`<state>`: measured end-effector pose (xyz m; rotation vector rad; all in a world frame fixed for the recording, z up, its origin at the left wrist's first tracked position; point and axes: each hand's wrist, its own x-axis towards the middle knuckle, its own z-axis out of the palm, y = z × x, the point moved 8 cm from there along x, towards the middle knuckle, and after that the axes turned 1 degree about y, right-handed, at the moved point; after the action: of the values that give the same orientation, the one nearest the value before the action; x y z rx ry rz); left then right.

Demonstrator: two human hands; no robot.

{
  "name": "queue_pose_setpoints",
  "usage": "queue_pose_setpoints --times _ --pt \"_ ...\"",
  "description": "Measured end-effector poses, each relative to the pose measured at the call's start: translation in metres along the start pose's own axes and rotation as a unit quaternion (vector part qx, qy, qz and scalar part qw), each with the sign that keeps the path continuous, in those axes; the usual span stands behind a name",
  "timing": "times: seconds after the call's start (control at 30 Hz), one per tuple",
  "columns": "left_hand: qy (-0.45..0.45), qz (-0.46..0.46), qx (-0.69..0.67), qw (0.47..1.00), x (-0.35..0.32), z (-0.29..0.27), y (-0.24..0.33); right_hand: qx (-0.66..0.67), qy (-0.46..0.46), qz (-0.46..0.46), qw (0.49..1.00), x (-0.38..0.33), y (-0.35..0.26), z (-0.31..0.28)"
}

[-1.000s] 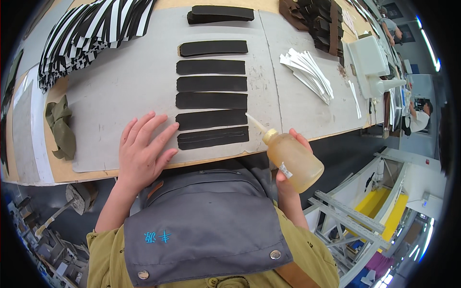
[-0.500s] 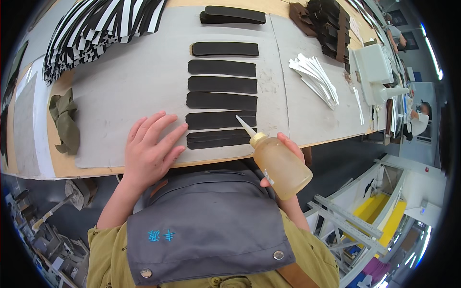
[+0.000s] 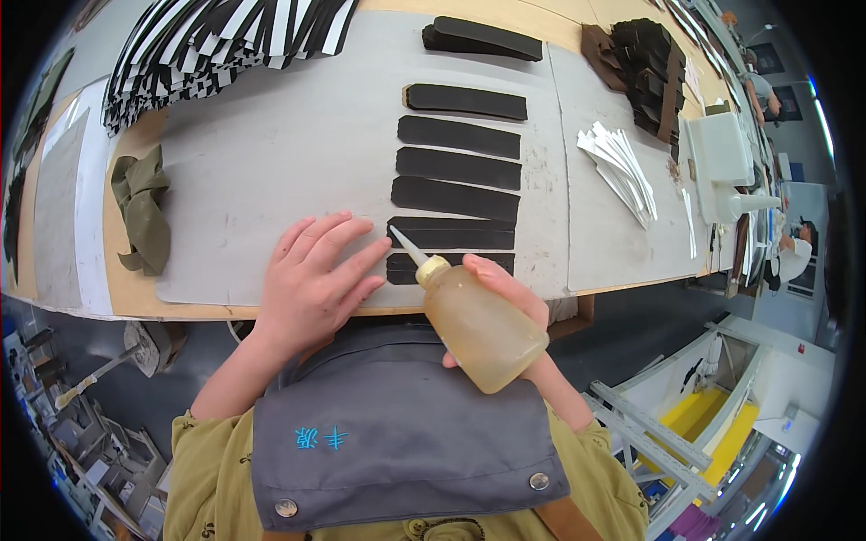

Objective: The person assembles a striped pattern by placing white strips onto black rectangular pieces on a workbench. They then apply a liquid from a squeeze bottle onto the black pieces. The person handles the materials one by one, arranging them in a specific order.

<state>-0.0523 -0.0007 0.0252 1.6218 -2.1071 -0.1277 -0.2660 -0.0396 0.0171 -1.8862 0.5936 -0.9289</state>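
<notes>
In my right hand [image 3: 510, 293] is a squeeze bottle [image 3: 487, 329] of cloudy amber liquid, tilted so its pale nozzle points up and left. The nozzle tip is at the left end of a black strip [image 3: 451, 233], which has a thin line along its length. My left hand [image 3: 320, 275] lies with fingers spread on the grey board, its index fingertip by that same end. Nearer to me is another lined black strip [image 3: 469, 262], partly hidden by the nozzle. Several more black strips [image 3: 458, 167] lie in a column beyond, with a small stack [image 3: 483, 39] farthest away.
A large bundle of black and white strips [image 3: 225, 50] fills the far left, above an olive cloth piece [image 3: 142, 212]. To the right are white strips [image 3: 621, 171], a dark brown pile [image 3: 645, 77] and a white container [image 3: 722, 149]. A person [image 3: 794, 252] is at the far right.
The bottle's nozzle has travelled from the strip's right part to its left end, and a line now runs along that strip. My view has shifted, so the table's contents appear farther right.
</notes>
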Motion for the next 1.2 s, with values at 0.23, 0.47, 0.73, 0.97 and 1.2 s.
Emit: queue_pose_setpoints --times 0.23,0.47,0.73,0.97,1.2 --pt "-0.008 -0.001 0.002 1.000 0.000 0.002 0.001 -0.041 0.006 -0.021 0.999 -0.004 -0.004 -0.008" --pt "-0.006 -0.001 -0.014 1.000 0.002 0.000 0.001 -0.046 0.181 0.014 0.982 -0.046 -0.002 -0.061" --pt "0.006 0.010 -0.008 1.000 0.000 0.000 0.003 -0.147 0.247 0.009 0.958 -0.076 -0.003 -0.095" --pt "0.011 0.008 -0.014 1.000 0.001 -0.003 0.003 -0.133 0.215 0.022 0.967 -0.067 -0.002 -0.081" --pt "0.031 0.023 -0.026 0.999 0.004 -0.005 0.005 -0.039 0.132 0.016 0.990 -0.033 0.000 -0.045"
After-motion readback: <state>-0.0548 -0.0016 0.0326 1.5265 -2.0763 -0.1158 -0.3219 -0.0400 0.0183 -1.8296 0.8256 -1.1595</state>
